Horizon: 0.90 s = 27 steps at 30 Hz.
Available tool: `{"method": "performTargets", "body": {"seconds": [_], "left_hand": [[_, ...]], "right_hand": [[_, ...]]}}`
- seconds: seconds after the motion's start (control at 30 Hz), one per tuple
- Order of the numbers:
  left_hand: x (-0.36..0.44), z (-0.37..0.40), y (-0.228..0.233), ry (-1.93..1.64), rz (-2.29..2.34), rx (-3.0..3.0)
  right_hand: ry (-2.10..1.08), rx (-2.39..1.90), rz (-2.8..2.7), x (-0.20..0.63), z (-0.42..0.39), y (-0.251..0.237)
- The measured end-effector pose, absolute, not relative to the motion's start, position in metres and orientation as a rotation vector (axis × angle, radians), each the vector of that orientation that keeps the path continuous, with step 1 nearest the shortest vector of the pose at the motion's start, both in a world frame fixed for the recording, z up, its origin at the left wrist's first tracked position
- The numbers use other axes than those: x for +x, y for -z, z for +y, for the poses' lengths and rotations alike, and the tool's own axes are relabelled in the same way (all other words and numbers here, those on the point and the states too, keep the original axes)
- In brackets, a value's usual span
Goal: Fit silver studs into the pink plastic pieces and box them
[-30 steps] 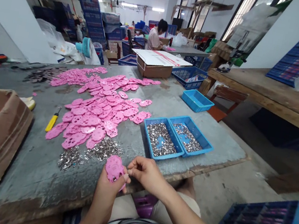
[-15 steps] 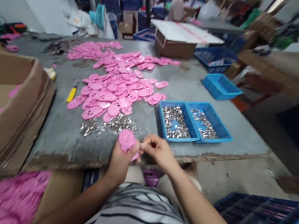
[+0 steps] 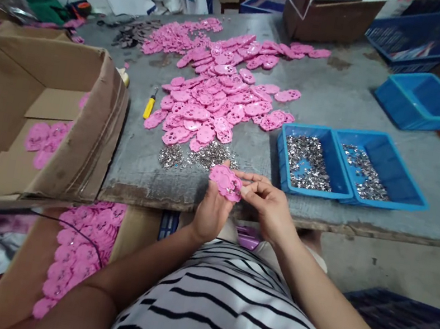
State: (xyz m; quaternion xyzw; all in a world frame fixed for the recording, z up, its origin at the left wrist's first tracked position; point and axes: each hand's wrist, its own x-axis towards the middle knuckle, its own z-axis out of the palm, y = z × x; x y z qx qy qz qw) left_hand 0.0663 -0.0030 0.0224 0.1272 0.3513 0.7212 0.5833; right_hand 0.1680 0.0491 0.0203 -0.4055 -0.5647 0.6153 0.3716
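A flat pink plastic piece [image 3: 223, 179] with a wavy outline and small holes is held over the table's front edge. My left hand [image 3: 211, 214] is closed on its lower left part, thumb on the front. My right hand [image 3: 274, 208] pinches its right end, the thumb beside some small silvery bits; whether a loose metal part is also between those fingers is hidden. Just behind the hands lie loose small metal parts [image 3: 211, 154]. Farther back spreads a heap of similar pink pieces [image 3: 210, 97].
Two joined blue trays [image 3: 348, 197] of small metal parts stand to the right, another blue tray [image 3: 426, 104] behind them. At left is an open cardboard box [image 3: 80, 63] containing pink pieces. A yellow-handled screwdriver [image 3: 149, 108] lies beside the heap. More pink pieces [image 3: 79, 253] fill a lower box.
The view has tipped down and shifted left. My right hand has come in against the pink piece, its fingers now at the piece's right end; the piece is turned more face-up.
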Motion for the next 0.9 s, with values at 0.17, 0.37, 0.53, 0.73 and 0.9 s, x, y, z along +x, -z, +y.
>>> {"method": "performTargets", "body": {"seconds": [0.17,0.37,0.53,0.73,0.9], "left_hand": [[0.0676,-0.0024,-0.0234,-1.683,0.809,0.341],[0.068,-0.003,-0.0237,-1.686,0.771,0.262],[0.0678,-0.0036,-0.0235,-1.678,0.76,0.3],[0.0663,-0.0029,-0.0206,-1.677,0.685,0.329],[0.066,-0.0019,-0.0245,-1.669,0.701,0.264]], "right_hand": [[-1.541,-1.043,-1.49,0.1653,0.0501,-0.0216],[-1.492,-1.043,-1.51,0.1622,0.0504,-0.021],[-1.417,-1.041,-1.539,0.1624,0.05,-0.0221],[-1.45,-1.057,-1.564,0.1642,0.0513,-0.0236],[-1.442,-1.041,-1.603,0.1659,0.0523,-0.0228]]}}
